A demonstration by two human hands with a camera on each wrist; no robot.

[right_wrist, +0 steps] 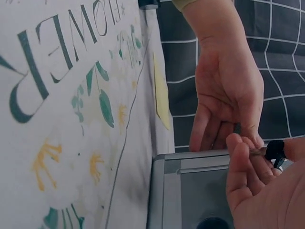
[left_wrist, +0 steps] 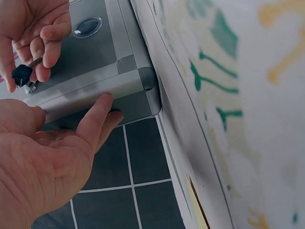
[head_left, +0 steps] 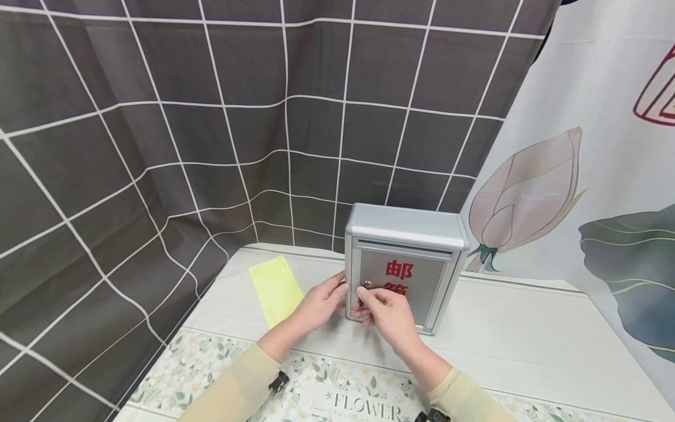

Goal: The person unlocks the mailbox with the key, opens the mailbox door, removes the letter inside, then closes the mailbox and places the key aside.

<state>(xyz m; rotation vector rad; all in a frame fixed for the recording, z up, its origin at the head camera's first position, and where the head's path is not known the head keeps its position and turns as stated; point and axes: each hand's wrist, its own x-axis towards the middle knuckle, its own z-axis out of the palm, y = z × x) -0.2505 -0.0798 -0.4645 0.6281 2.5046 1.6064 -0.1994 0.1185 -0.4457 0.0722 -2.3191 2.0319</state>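
Observation:
A silver-grey metal mailbox (head_left: 408,225) with red characters on its front stands upright on the table. A round lock (head_left: 367,284) sits near the left edge of its door. My right hand (head_left: 390,316) is at that lock, thumb and fingers pinching a black-headed key (left_wrist: 21,75). A second piece of metal hangs by the fingers in the left wrist view. Whether the key's blade is inside the lock is hidden. My left hand (head_left: 319,302) rests against the mailbox's left side, its fingers fairly straight along the side wall.
A yellow paper slip (head_left: 276,287) lies on the table left of the mailbox. The white tablecloth (head_left: 506,328) has a floral band and the word FLOWER near me. Behind hangs a dark curtain (head_left: 316,129) with white grid lines, and a white lotus-print curtain (head_left: 575,88) to the right.

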